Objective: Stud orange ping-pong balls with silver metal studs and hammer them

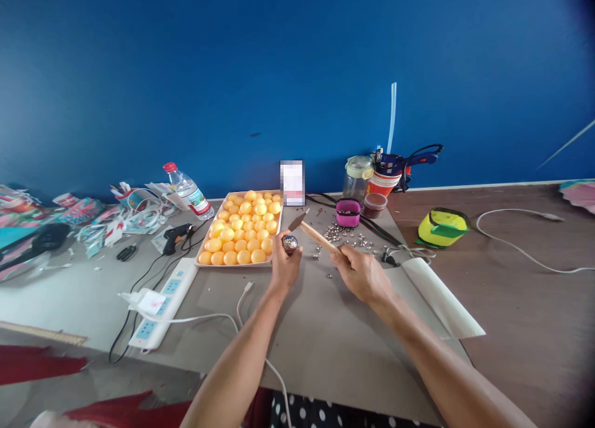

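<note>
My right hand (365, 273) is wrapped round the wooden handle of a small hammer (320, 236). The dark hammer head sits just above my left hand (284, 267). Closed in the left hand is a rounded shiny metallic piece (290, 244) with a bumpy, glittering face turned up; its lower part is hidden by the fingers. Whether the hammer touches it I cannot tell. Many small silvery metal pieces (333, 233) lie scattered on the table beyond my right hand, near a purple container (348, 213). To the left is a shallow box (237, 266) of orange balls (242, 231).
A phone-like panel (292, 183) stands against the blue wall. A clear jar (357, 177) and a tool-filled orange cup (383, 183) are behind. Leftward are a water bottle (189, 192), glue gun (176, 237) and power strip (165, 307). A yellow-green pouch (443, 228) lies right.
</note>
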The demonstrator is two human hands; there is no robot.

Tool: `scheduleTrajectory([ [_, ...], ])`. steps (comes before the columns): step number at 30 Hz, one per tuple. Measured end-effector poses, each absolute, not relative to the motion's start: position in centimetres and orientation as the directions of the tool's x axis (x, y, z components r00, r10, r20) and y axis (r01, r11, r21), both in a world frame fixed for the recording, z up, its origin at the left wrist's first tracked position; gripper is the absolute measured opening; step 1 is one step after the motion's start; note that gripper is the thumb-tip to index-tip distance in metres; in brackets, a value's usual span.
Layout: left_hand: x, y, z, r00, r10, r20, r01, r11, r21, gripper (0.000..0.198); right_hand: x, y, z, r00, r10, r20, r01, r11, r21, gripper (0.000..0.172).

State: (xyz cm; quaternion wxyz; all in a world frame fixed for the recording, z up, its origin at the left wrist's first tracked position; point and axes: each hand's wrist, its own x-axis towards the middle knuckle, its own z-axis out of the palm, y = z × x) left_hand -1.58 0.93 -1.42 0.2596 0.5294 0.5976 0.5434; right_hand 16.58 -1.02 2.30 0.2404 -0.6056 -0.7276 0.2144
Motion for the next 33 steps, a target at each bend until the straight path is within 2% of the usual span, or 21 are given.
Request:
scheduleTrajectory([
  [33, -1.47, 0.82, -1.21, -0.305, 0.915, 0.265, 0.361, -0.146, 0.921, 0.04, 16.65, -1.11, 2.37, -0.144, 0.984, 0.106, 0.76, 0.178, -0.625, 0.031],
])
